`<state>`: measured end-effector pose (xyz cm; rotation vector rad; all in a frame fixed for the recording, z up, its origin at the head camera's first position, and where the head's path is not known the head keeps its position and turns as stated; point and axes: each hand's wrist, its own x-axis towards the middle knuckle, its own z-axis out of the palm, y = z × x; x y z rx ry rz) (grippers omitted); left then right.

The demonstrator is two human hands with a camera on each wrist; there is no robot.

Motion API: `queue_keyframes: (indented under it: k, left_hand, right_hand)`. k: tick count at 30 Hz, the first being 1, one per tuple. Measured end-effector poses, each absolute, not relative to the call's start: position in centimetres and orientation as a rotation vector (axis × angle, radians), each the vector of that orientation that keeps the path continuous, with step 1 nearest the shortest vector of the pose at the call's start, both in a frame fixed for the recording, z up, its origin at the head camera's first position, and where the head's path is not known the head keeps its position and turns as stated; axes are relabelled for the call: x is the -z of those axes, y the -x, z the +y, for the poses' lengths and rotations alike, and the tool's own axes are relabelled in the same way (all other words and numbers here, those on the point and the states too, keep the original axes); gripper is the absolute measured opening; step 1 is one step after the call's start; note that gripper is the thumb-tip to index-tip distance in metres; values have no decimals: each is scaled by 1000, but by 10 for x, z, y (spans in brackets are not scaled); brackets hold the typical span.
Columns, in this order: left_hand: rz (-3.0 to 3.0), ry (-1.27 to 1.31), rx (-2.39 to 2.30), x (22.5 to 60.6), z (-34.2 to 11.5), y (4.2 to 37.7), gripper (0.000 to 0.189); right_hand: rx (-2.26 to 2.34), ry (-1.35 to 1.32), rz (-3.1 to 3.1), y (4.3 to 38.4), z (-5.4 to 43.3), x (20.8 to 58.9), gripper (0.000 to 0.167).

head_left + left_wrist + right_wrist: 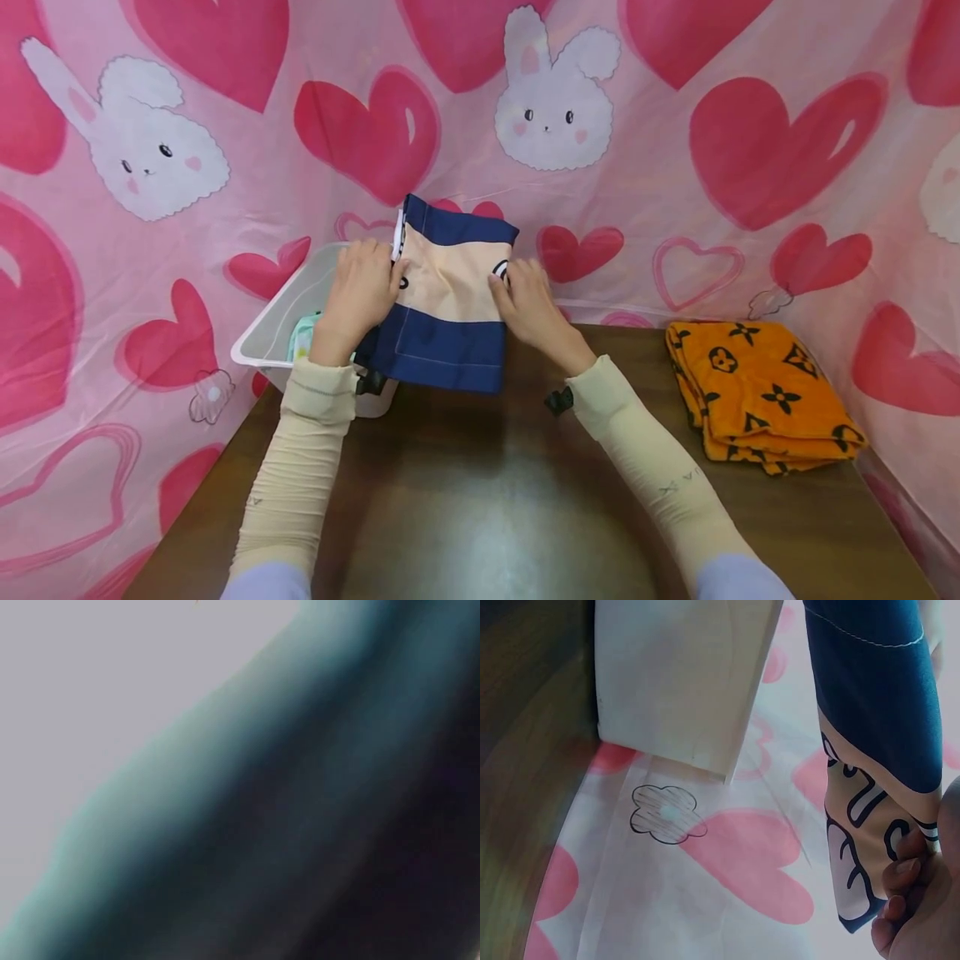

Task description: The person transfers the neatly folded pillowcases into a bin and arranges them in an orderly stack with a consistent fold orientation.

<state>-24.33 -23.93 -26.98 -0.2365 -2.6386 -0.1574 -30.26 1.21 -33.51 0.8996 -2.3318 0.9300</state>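
Note:
A folded navy and beige cloth with dark-outlined print is held up above the table between both hands. My left hand grips its left edge, the thumb lying on the near face. On the opposite edge my right hand pinches the beige band, thumb in front. From the right wrist, the cloth hangs edge-on, and curled fingers of the right hand hold its printed part. In the left wrist view, blurred dark and teal fabric fills much of the picture and the left hand is hidden.
A pale plastic bin stands behind the left hand, with a mint-green cloth inside. An orange folded cloth with black motifs lies at the right of the brown table. A pink heart-patterned curtain hangs behind the table.

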Motion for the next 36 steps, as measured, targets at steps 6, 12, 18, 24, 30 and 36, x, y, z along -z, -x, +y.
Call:
queue_keyframes:
  k: [6, 12, 18, 24, 30, 36]
  left_hand:
    - [-2577, 226, 181, 267, -244, 244, 36]
    - [-2534, 207, 182, 265, -247, 244, 38]
    - [-2520, 189, 162, 261, -251, 245, 38]
    - [-2520, 165, 161, 258, -257, 245, 37]
    - [-2527, 150, 169, 257, -263, 246, 36]
    - [-2529, 142, 188, 256, -269, 246, 35]
  right_hand:
    - [-930, -910, -2327, 303, 6, 330, 33]
    - [-929, -901, -2324, 304, 1, 326, 36]
    - [-926, -895, -2351, 305, -3, 323, 37]
    - [-933, -926, -2382, 306, -9, 319, 37]
    - [-952, -947, -2412, 306, -13, 315, 34]
    - [-952, -934, -2467, 307, -17, 313, 33]
